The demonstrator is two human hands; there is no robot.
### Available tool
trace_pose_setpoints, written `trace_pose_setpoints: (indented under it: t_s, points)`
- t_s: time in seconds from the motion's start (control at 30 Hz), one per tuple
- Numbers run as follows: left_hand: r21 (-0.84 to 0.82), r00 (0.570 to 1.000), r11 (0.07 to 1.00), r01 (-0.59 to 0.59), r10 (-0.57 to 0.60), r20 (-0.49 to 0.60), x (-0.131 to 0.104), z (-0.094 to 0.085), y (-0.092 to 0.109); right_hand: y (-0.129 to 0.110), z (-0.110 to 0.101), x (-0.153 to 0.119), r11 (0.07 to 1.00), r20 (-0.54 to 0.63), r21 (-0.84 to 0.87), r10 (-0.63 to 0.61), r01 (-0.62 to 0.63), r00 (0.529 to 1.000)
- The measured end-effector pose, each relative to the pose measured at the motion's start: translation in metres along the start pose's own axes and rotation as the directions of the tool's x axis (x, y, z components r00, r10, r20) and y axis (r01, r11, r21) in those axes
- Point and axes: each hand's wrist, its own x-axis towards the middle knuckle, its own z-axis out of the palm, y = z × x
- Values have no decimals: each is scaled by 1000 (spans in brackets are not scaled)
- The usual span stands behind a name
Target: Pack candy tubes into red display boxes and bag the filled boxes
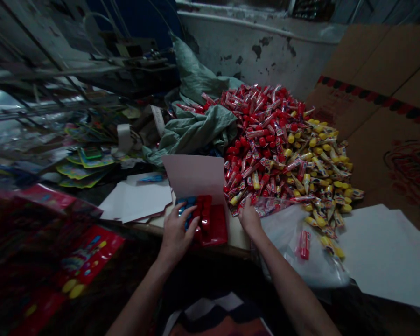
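Note:
My left hand rests with its fingers spread over a small box, touching the blue-capped tubes in it. Beside these stand several red-capped tubes, and the box's pale lid flap is raised behind them. A red glossy panel lies at the right side of the box. At the near edge of a big heap of red wrapped tubes, my right hand has its fingers curled in; what is between them is hidden. Yellow wrapped tubes form the heap's right side.
A clear plastic bag with a red tube on it lies right of my right hand. White sheets lie far right, white cards left. A large carton stands behind; green sacking borders the heap. Red printed packs are at left.

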Motion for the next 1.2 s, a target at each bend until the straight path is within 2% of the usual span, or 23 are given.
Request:
trace_pose_setpoints:
  t_s: [0.1,0.2,0.37,0.5,0.67,0.8,0.87,0.93,1.0,1.07,1.13,1.17,1.2]
  points:
    - [-66,1000,998,-14,14,0,-6,1,7,17,-4,-3,989,-48,120,-84,89,995]
    - [-122,999,992,-40,43,20,-17,9,23,28,-3,-5,984,-23,109,-141,143,990]
    - [-168,991,980,-108,119,58,-39,23,50,24,0,-4,970,41,33,-244,242,969]
    - [-180,986,975,-127,144,83,-49,19,55,19,0,3,961,99,-14,-275,277,956]
    - [-216,992,976,-41,65,104,-52,6,50,26,-12,11,944,117,99,-326,316,938]
    - [-343,990,936,80,-33,140,-46,2,53,39,-33,0,900,99,276,-374,336,922]
    - [-418,979,895,153,-80,188,-40,3,59,42,-44,-14,821,124,489,-400,295,908]
    - [-495,958,833,246,-133,253,-33,6,66,41,-54,-32,644,177,748,-428,162,886]
    - [-566,929,749,343,-180,325,-25,9,74,37,-63,-50,458,239,889,-461,-1,855]
    - [-632,898,651,421,-204,389,-17,11,81,32,-70,-65,399,290,914,-498,-81,817]
    - [-681,879,563,468,-216,425,-11,14,84,27,-73,-74,392,329,913,-538,-115,776]
    - [-695,873,533,482,-224,433,-9,15,84,25,-72,-77,397,336,910,-542,-118,770]
    - [-702,870,516,491,-238,433,-9,15,83,22,-71,-79,401,332,909,-527,-116,783]
